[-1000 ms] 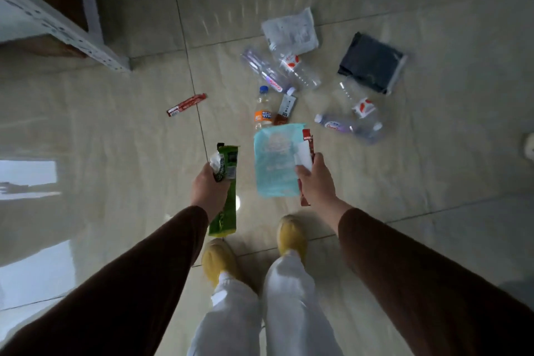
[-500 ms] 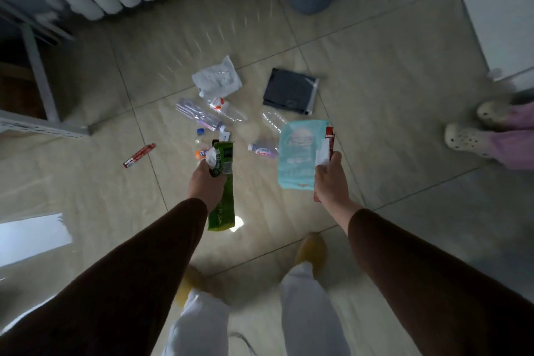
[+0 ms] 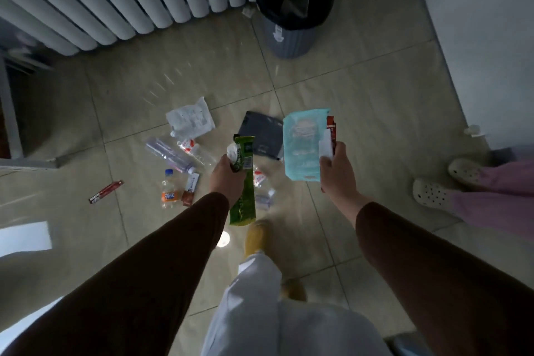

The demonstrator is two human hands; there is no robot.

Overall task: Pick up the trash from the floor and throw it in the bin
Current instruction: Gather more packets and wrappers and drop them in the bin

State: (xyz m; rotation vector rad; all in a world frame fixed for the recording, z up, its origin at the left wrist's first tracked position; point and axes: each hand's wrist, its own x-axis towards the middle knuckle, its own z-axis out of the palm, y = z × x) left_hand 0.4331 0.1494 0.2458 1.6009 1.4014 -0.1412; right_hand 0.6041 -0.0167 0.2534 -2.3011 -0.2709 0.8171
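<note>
The person wears long dark brown sleeves that reach down to the wrists, and the left hand [image 3: 226,179] and right hand [image 3: 336,173] are bare, with no gloves or rings to see. The trousers [image 3: 254,292] are white and loose. The shoes [image 3: 255,235] are soft and yellow with round toes.

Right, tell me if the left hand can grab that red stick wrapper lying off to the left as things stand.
Probably not yet. The left hand is already closed around a green wrapper and a white scrap, and the red stick wrapper lies on the floor well off to its left. Nothing blocks the way, but the hand is full.
</note>
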